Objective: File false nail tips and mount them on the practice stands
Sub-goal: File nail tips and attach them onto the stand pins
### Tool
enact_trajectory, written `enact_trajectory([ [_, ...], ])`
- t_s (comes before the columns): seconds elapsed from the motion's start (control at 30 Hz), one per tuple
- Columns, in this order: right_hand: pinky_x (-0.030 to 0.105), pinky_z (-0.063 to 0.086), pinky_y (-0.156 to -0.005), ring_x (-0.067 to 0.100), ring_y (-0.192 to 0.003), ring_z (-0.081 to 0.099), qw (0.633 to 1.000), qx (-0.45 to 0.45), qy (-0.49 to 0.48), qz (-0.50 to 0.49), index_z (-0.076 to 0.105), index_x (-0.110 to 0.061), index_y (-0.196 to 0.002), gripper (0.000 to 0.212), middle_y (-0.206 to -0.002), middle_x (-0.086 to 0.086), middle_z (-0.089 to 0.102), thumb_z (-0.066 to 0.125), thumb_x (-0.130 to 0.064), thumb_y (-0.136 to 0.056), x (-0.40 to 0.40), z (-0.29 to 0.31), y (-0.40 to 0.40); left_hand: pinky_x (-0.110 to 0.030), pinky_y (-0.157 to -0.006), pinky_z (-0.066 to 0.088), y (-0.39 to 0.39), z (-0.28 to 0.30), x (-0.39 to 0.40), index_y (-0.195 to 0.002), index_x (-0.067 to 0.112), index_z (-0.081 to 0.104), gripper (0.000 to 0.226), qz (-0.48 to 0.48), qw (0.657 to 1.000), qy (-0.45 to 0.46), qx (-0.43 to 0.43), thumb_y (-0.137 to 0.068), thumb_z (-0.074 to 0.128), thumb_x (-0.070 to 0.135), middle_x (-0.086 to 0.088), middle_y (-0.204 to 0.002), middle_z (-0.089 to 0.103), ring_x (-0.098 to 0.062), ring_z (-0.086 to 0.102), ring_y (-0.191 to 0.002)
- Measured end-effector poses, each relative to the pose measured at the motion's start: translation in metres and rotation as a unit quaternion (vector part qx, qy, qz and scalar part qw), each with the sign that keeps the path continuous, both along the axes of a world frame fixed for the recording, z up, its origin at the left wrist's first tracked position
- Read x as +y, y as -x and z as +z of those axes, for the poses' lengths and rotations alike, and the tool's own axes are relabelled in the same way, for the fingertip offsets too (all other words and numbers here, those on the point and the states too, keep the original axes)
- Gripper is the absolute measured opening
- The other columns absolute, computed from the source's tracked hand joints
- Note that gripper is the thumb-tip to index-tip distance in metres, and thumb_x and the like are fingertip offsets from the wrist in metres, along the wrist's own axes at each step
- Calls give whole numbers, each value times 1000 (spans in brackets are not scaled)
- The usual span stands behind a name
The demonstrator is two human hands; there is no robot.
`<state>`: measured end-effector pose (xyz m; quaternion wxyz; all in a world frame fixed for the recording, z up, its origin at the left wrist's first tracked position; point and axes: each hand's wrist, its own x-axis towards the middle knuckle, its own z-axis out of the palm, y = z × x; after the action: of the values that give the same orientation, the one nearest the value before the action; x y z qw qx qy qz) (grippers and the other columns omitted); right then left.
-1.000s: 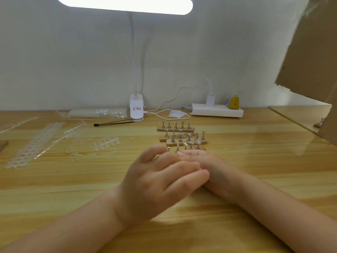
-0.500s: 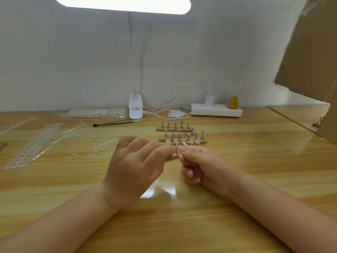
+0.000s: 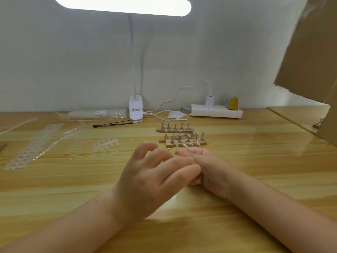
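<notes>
Three wooden practice stands (image 3: 175, 130) with metal pegs lie in rows at mid-table; the nearer ones (image 3: 186, 143) carry a few clear nail tips. A further stand (image 3: 168, 149) is mostly hidden behind my hands. My right hand (image 3: 211, 170) rests on the table, its thumb and forefinger pinched together at that stand's pegs on what looks like a small clear nail tip. My left hand (image 3: 155, 178) hovers in front, fingers loosely curled and overlapping the right fingers; its thumb is hidden. A short row of loose nail tips (image 3: 105, 143) lies to the left.
Emptied tip strips (image 3: 34, 145) and a bag of tips (image 3: 96, 114) lie at the left. A thin black-tipped stick (image 3: 113, 124), the lamp base (image 3: 135, 110), its cable and a power strip (image 3: 216, 111) line the back. Cardboard (image 3: 313, 52) overhangs the right edge.
My left hand drew left off the right hand, then came back over its fingers. The right hand stayed pinched at the nearest stand.
</notes>
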<state>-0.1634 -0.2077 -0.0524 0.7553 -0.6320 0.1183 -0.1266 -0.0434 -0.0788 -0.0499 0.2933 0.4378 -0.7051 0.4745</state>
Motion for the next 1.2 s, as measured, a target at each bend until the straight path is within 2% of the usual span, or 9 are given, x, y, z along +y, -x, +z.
enact_trajectory([
  [0.07, 17, 32, -42, 8, -51, 42, 1000, 0, 12, 6, 61, -12, -84, 22, -64, 0, 44, 61, -33, -90, 0, 1, 0, -34, -72, 45, -5, 1, 0, -107, 23, 56, 24, 20, 1000, -10, -2, -88, 64, 11, 11, -99, 72, -16, 61, -70],
  [0.2, 17, 30, -41, 8, -49, 42, 1000, -3, -14, -17, 64, -22, -62, 24, -60, -4, 38, 60, -32, -83, 1, 3, 1, -38, -64, 50, -20, 6, 2, -105, 25, 53, 30, 74, 997, -1, 32, -84, 70, 11, 13, -90, 73, -17, 65, -65],
  [0.37, 17, 32, -43, 8, -53, 41, 1000, 3, 11, 23, 57, -7, -95, 24, -65, 2, 44, 57, -30, -92, 3, 2, 0, -33, -76, 42, 3, 2, 2, -105, 23, 57, 23, 0, 1000, -6, 2, -87, 66, 11, 11, -101, 72, -15, 64, -71],
  [0.53, 17, 32, -42, 9, -50, 44, 1000, -1, -12, 3, 61, -21, -62, 25, -57, -5, 40, 58, -30, -86, 2, 4, 2, -36, -70, 47, -21, 7, 4, -101, 25, 53, 26, 72, 996, -15, 48, -84, 70, 14, 13, -93, 73, -13, 68, -72],
  [0.73, 16, 31, -43, 6, -50, 43, 999, 8, 34, 29, 56, -8, -92, 15, -59, -5, 47, 57, -22, -89, 4, 4, 1, -34, -74, 49, -3, 3, 2, -104, 19, 72, 23, -5, 998, -58, 35, -83, 72, 9, 3, -100, 72, -16, 67, -83],
  [0.83, 17, 31, -43, 8, -51, 44, 1000, 11, 8, 10, 56, -10, -83, 19, -60, -4, 42, 54, -26, -93, 2, 5, 2, -34, -70, 51, -19, 7, 3, -95, 18, 76, 19, 39, 996, -59, 49, -81, 73, 6, 3, -93, 73, -17, 69, -76],
  [0.97, 17, 29, -42, 8, -49, 42, 999, 14, 32, 16, 60, -15, -78, 16, -58, -6, 44, 55, -16, -93, 5, 5, 2, -32, -76, 48, -8, 2, 1, -105, 19, 69, 24, 1, 997, -48, 65, -84, 69, 7, 0, -100, 67, -18, 66, -81],
  [1.13, 17, 29, -44, 9, -51, 42, 999, 21, 18, 26, 57, -9, -91, 16, -57, -7, 39, 56, -25, -91, 3, 7, 3, -31, -73, 48, -18, 6, 3, -97, 18, 75, 20, 47, 996, -60, 52, -82, 70, 5, -2, -88, 71, -18, 67, -76],
  [1.2, 17, 29, -44, 9, -51, 43, 1000, 15, 14, 20, 59, -14, -78, 19, -56, -8, 39, 54, -23, -93, 3, 5, 2, -32, -72, 48, -19, 7, 4, -98, 20, 72, 18, 46, 996, -45, 65, -84, 68, 9, -1, -87, 70, -18, 67, -74],
])
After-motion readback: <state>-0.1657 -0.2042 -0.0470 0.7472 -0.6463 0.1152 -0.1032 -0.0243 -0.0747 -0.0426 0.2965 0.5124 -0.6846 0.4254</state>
